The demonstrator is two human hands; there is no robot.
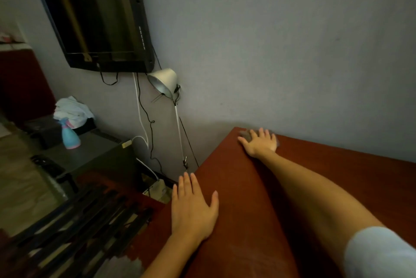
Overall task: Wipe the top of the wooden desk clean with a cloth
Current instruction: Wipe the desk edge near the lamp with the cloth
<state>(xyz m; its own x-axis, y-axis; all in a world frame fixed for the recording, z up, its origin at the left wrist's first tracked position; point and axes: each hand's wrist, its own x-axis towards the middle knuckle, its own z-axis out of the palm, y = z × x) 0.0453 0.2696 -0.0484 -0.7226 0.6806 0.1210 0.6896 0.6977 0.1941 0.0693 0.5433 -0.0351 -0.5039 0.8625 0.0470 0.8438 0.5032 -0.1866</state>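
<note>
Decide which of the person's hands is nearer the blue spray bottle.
Left. The left hand lies flat by the left edge of the desk, with the spray bottle farther left beyond it; the right hand presses the cloth at the far corner, farther right.

Bare hands (193, 210), bare forearms, pale blue sleeve (380, 253) on right arm.

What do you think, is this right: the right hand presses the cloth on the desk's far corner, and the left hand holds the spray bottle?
Not quite. The head view shows the left hand lying flat on the desk, holding nothing; the spray bottle stands off to the left. The right hand does press the cloth at the far corner.
</note>
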